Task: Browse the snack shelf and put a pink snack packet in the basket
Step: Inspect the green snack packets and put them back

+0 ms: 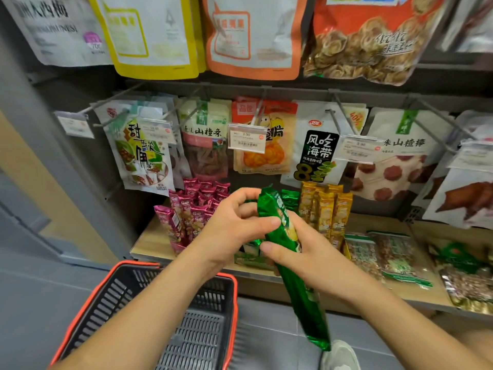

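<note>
Pink snack packets: upright on the shelf's left end, untouched.
Basket: dark, red rim, under the left forearm.
Green packet: long, tilted, gripped by both hands.
Left hand: fingers curled, pinching the packet's upper part.
Right hand: close beside the left, wrapped round the packet's middle.

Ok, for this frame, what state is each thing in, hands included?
green snack packet: off the shelf, tilted, held by both hands.
left hand: curled round the packet's top.
right hand: grips the packet's middle.
pink snack packets: standing on the shelf, untouched.
basket: below the hands, no packet seen inside.
</note>
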Motion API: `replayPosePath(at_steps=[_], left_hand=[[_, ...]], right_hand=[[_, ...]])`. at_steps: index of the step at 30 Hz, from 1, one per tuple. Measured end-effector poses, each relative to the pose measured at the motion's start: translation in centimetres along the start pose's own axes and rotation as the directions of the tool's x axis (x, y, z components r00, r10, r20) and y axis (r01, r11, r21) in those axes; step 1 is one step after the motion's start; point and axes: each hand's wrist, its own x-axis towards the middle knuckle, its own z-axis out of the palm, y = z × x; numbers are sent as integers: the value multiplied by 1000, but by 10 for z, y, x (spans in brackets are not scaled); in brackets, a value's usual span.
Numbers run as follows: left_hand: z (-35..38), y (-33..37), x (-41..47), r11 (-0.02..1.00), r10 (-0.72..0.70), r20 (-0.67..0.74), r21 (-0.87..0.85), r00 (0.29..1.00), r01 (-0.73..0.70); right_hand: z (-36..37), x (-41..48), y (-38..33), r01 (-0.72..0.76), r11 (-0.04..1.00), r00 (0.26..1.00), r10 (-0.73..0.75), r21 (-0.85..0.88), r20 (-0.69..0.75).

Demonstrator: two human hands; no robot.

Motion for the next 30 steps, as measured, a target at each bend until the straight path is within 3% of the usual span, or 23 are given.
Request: replayPosePath(at_steps=[7,13,16,18,20,22,24,26,28,30], left_hand=[[-16,8,3,997,68,-57,-43,996,-71],[-13,7,1,993,65,-116,-90,991,-76],[-11,7,3,985,86,-159,-135,984,-108],[-12,9,5,970,96,-202,-201,975,-138],[-19,11,7,945,88,-261,-284,961,-164],[-29,14,9,917,79,-253,-360,964,-170],[-34,15,8,913,91,-189,-377,978,-157],[-33,15,8,953,94,-181,-269,979,-141],[-31,13,9,995,87,-211,-26,974,-94],[-30,12,8,987,58,-217,160,974,-23]], right_hand=[[0,2,-8,-89,993,996,91,-79,19],[-4,4,-9,-80,992,997,81,-99,8],[-5,2,-10,-90,994,995,86,68,55],[-6,-2,-10,-176,964,977,145,202,155],[-5,-5,-10,-258,934,947,194,247,256],[-3,-6,-9,-251,941,948,192,225,254],[-1,-4,-8,-204,967,970,179,152,166],[2,-5,-6,-151,987,987,153,-60,43],[5,-7,-4,-95,902,995,82,-422,-50],[7,-8,-3,-59,762,995,-4,-645,-96]])
